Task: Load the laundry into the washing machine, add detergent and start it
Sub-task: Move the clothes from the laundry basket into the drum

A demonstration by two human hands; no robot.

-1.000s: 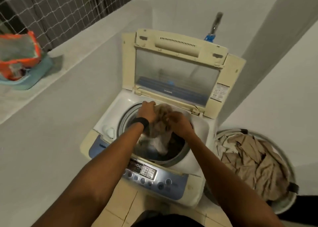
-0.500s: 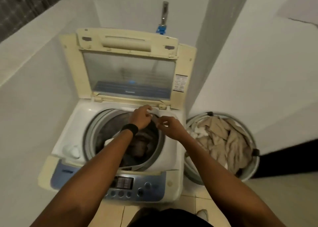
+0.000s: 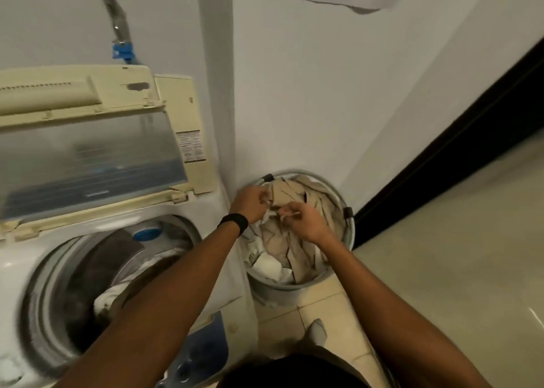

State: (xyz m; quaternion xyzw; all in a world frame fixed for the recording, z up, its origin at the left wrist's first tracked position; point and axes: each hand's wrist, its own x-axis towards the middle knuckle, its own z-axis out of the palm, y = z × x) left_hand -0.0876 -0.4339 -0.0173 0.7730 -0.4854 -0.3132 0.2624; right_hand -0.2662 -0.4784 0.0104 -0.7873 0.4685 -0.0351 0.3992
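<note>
Nearest, left of the left forearm, the washing machine (image 3: 212, 211) drum (image 3: 53, 284) holds dark and white clothes (image 3: 107, 299). Further out, the left hand (image 3: 250, 203) and right hand (image 3: 301, 221) hang side by side over the basket (image 3: 282, 286). Their fingers are curled against the beige laundry (image 3: 294, 258) heaped under them, but blur hides any grip. The raised lid (image 3: 88, 152) stands beyond, left of both hands.
</note>
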